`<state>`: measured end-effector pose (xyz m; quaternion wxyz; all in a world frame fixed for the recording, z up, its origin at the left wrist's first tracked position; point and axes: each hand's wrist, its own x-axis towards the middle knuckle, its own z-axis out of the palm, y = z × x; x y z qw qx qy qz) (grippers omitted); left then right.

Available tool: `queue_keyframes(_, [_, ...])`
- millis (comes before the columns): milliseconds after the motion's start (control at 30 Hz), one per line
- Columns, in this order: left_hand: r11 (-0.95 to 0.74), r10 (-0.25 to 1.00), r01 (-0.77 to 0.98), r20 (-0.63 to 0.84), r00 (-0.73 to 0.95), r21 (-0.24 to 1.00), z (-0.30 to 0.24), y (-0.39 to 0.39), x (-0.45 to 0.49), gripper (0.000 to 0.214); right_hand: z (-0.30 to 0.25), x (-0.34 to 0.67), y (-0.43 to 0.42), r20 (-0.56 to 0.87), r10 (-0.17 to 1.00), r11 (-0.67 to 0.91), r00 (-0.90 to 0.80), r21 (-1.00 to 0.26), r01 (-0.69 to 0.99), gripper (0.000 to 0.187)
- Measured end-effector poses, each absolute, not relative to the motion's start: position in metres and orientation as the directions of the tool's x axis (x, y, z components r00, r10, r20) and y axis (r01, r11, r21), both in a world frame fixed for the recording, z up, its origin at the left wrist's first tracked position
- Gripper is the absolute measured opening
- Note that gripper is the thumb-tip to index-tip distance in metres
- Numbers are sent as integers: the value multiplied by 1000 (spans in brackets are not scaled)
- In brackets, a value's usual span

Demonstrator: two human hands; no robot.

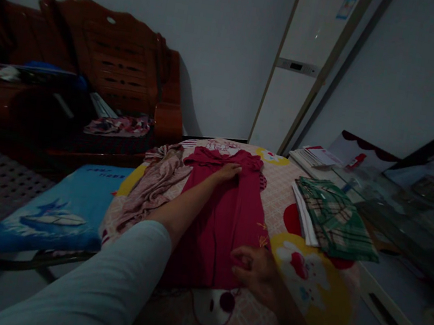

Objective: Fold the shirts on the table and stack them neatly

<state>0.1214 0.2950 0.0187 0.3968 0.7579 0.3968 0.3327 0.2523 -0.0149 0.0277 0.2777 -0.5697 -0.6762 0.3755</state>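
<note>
A dark pink top (208, 221) lies spread over a round table, its ruffled upper end away from me and a small yellow print near its right edge. My left hand (228, 173) reaches across to its upper part, fingers closed on the cloth by a lengthwise fold. Close to the lower right of the same garment, my right hand (257, 274) has its thumb and fingers curled in a pinch at the cloth; the exact grip is dark. A crumpled pale pink patterned garment (156, 186) lies against the left side of the top.
Folded green plaid cloth (331, 215) rests at the table's right edge. The patterned tablecloth (278, 188) covers the table. A blue printed cushion (67, 210) sits at left, before a wooden bench (119, 55). A glass-topped cabinet (398, 206) stands on the right.
</note>
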Motion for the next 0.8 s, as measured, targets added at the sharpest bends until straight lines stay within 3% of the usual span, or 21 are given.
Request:
queue_keyframes(133, [-451,863,479,231,449,753,27,289,106,17,27,255,-16,-109,968,8,-226,-888,459,22])
queue_keyframes(233, [-528,836,539,291,465,656,35,279,85,32,26,273,-13,-28,999,-15,-30,-929,371,28])
queue_keyframes(333, [-576,811,618,279,515,535,33,262,61,43,20,292,-10,71,995,29,68,-872,489,23])
queue_keyframes(467, [-618,784,722,179,595,311,10,230,41,52,8,299,-9,49,996,90,-79,-719,689,15])
queue_keyframes(567, [-635,773,749,141,619,190,-9,212,36,56,3,296,-9,26,996,82,-86,-647,758,15])
queue_keyframes(800, [-612,791,764,152,593,202,-13,208,36,59,4,296,-10,24,999,45,-39,-621,782,13])
